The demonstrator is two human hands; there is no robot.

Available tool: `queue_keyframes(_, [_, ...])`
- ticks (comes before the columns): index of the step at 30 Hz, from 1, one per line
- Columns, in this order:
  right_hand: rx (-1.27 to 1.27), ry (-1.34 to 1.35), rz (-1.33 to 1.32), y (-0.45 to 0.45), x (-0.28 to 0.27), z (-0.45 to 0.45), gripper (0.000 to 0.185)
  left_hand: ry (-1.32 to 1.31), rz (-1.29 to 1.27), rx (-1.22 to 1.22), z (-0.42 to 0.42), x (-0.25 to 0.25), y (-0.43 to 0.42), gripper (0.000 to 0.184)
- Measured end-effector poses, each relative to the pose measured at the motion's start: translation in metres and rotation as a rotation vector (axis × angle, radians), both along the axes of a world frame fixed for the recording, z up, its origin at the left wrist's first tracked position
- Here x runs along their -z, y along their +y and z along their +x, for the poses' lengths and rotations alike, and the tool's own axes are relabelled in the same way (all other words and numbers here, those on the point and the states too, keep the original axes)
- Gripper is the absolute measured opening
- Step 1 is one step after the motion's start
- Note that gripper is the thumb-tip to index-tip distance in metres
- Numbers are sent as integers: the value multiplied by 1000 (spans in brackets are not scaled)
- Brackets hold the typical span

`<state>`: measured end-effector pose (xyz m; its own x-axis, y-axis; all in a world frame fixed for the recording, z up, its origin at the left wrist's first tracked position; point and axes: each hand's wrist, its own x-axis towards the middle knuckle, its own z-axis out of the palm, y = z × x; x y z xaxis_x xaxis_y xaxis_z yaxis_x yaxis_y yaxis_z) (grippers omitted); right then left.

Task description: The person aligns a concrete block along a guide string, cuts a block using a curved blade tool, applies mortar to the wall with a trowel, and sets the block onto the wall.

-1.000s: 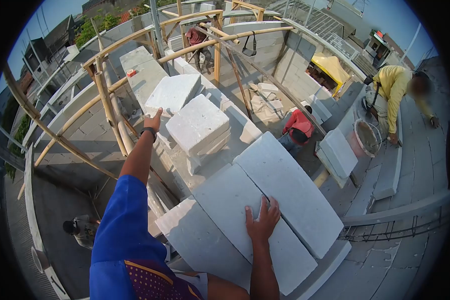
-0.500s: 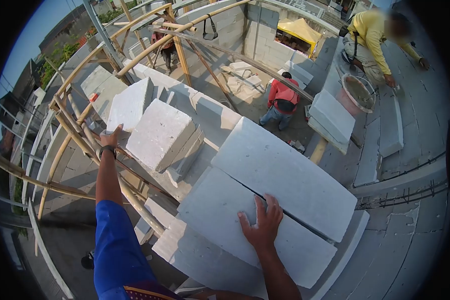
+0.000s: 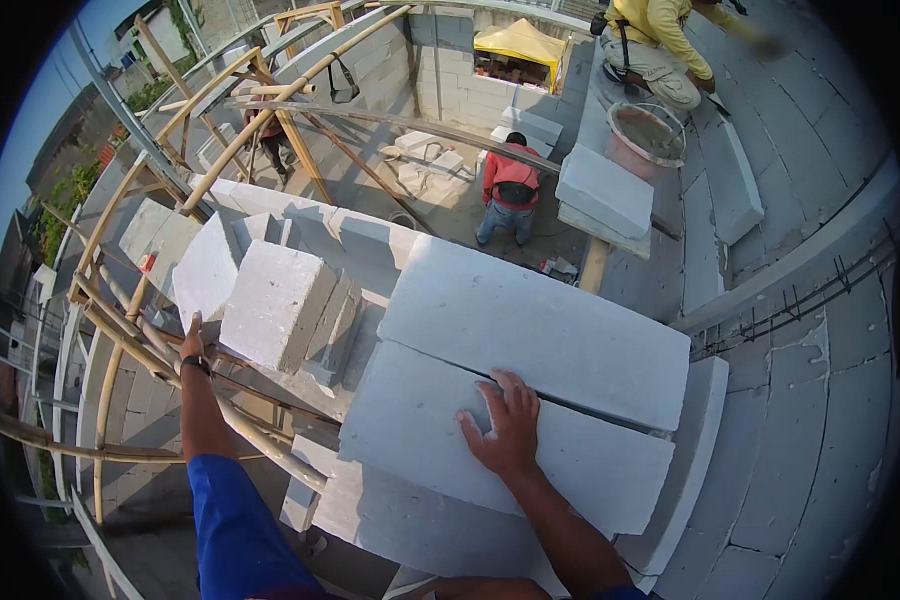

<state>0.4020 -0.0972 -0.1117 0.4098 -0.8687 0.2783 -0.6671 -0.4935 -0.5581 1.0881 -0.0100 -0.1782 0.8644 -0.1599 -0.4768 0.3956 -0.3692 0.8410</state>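
My left hand (image 3: pixel 194 342), with a dark band at its wrist, grips the lower edge of a white lightweight concrete block (image 3: pixel 207 272) at the left. Part of its fingers is hidden. My right hand (image 3: pixel 507 425) lies with fingers spread on a large flat block (image 3: pixel 400 400), its fingertips near a narrow gap. Across that gap lies another large block (image 3: pixel 535 325). Close to the left block, a thick block (image 3: pixel 270 305) leans beside thinner pieces (image 3: pixel 335 330).
Bamboo poles (image 3: pixel 260 440) run along the left, above a drop. A person in a red shirt (image 3: pixel 510 180) bends over below. A person in yellow (image 3: pixel 660 45) crouches at upper right near a mortar bucket (image 3: pixel 647 135). Rebar (image 3: pixel 800 300) sticks out at the right.
The view has swung to the right and up. My left hand and the block it grips have come slightly nearer to me. My right hand stays spread on the flat block.
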Motion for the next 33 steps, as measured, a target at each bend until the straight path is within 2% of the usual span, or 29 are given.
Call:
queue_keyframes(6, [-1,-27,-8,-3,-2,-3,48,193,-299,-90,-50,4,37,98])
queue_keyframes(7, [1,-38,-1,-4,-2,-4,48,311,-295,-178,-64,-1,37,96])
queue_keyframes(9, [11,-59,2,-3,1,-6,47,290,-302,-13,-72,-3,41,72])
queue_keyframes(10, [11,-63,-1,-3,4,-7,47,245,-322,-64,-80,-5,36,66])
queue_keyframes(11, [7,-67,1,0,6,-7,46,191,-408,-31,-92,-15,37,69])
queue_keyframes(13, [1,-90,29,-3,2,-7,46,123,-611,38,-79,-6,33,62])
queue_keyframes(16, [9,-104,38,1,0,-11,47,61,-500,-12,-80,-39,27,67])
queue_keyframes(17, [6,-104,29,3,2,-13,47,7,-437,55,-56,-44,30,65])
queue_keyframes(19, [31,-76,-9,5,9,-11,48,13,-500,108,-11,-56,37,65])
queue_keyframes(20, [29,-66,-32,3,11,-10,49,-3,-400,129,-8,-76,44,70])
queue_keyframes(22, [44,-73,-52,5,10,-7,48,-250,-41,11,-31,-122,66,75])
queue_keyframes(24, [59,-63,-41,4,10,-5,48,-408,4,-216,-54,-156,83,80])
queue_keyframes(25, [63,-47,-16,3,10,-4,49,-436,25,14,-45,-174,108,83])
queue_keyframes(29, [95,-49,-39,5,18,3,47,-674,-57,101,-105,-241,113,80])
queue_keyframes(32, [63,-73,42,3,22,5,50,-757,-178,291,-152,-283,100,79])
queue_keyframes(33, [50,-4,77,8,15,0,49,-771,-223,373,-169,-295,94,78])
